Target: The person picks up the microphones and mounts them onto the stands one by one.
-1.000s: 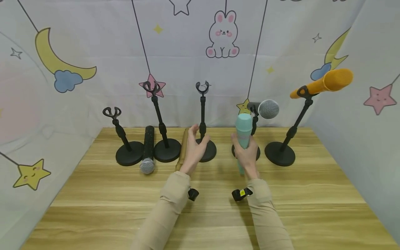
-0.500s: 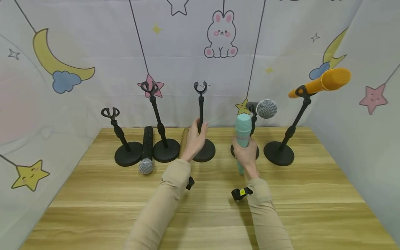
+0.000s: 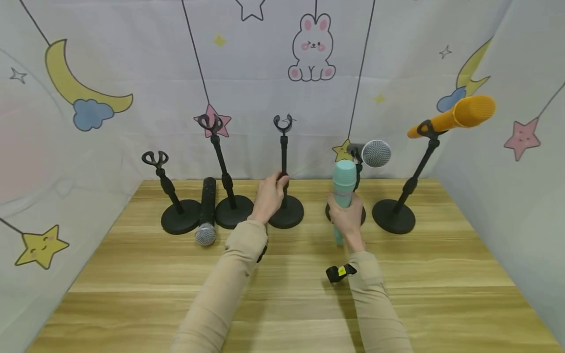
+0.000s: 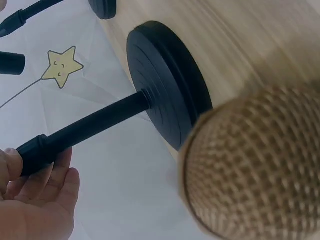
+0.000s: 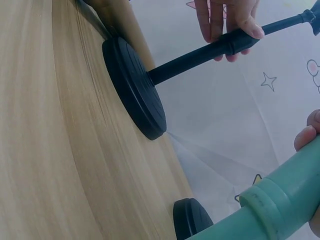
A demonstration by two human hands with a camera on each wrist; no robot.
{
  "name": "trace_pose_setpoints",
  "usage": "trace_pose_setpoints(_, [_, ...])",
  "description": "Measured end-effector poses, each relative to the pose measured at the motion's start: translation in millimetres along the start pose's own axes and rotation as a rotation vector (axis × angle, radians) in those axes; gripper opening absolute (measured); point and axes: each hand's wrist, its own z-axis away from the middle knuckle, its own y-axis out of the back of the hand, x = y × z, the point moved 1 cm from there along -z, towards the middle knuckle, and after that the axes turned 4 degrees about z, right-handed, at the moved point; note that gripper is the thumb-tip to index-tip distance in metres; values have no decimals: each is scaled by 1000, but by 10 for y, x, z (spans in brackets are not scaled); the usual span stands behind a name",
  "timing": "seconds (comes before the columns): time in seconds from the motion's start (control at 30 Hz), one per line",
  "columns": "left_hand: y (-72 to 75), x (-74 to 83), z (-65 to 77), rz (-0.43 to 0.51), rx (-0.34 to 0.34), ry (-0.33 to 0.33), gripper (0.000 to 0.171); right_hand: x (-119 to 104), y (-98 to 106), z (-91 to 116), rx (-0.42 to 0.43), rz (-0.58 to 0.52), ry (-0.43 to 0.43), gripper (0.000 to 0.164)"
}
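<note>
My left hand (image 3: 268,197) grips the pole of the middle black microphone stand (image 3: 284,152) at its collar, fingers and thumb around it. The stand's forked clip on top holds nothing. A mint green microphone (image 3: 345,177) is held nearly upright in my right hand (image 3: 346,215), its head at the top. It stands in front of another stand's base, and that stand carries a black microphone with a silver grille (image 3: 375,153). Beside my left hand lies a gold microphone (image 4: 255,165), large in the left wrist view; the left hand and forearm cover it in the head view.
At left, two more stands (image 3: 181,216) (image 3: 234,212) have vacant clips. A black microphone with a silver head (image 3: 206,211) lies between them on the wooden table (image 3: 300,304). An orange microphone (image 3: 459,116) rests on the rightmost stand (image 3: 394,215). A patterned cloth (image 3: 256,73) hangs behind.
My left hand, spread beside the middle stand earlier, has moved to its pole and taken hold at the collar. The right hand with the mint green microphone stays almost in place.
</note>
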Motion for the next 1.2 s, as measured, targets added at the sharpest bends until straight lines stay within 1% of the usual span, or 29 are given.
trace_pose_setpoints(0.13, [11, 5, 33, -49, -17, -25, 27, 13, -17, 1, -2, -12, 21, 27])
trace_pose_setpoints(0.23, [18, 17, 68, -87, -36, -32, 29, 12, -22, 1, -9, -22, 39, 28])
trace_pose_setpoints(0.37, [33, 42, 125, -121, -50, -35, 30, 2, -25, 4, -5, -24, 34, 27])
trace_pose_setpoints(0.47, [30, 60, 173, -168, -44, -58, 30, 7, -25, 5, 4, -19, 31, 27])
trace_pose_setpoints(0.6, [10, 80, 241, -223, -16, -100, 34, 24, -27, 1, 2, -26, 52, 28])
trace_pose_setpoints(0.67, [5, 94, 279, -216, -15, -110, 35, 27, -30, 1, -1, -31, 65, 28])
trace_pose_setpoints(0.87, [-25, 132, 418, -145, -30, -117, 34, 26, -28, 9, 17, -27, 63, 22])
trace_pose_setpoints(1.07, [-39, 176, 546, -130, -14, -150, 39, 27, -21, 8, 22, -33, 75, 16])
trace_pose_setpoints(1.2, [-27, 197, 641, -109, -22, -132, 44, 76, -29, -6, 22, -40, 63, 16])
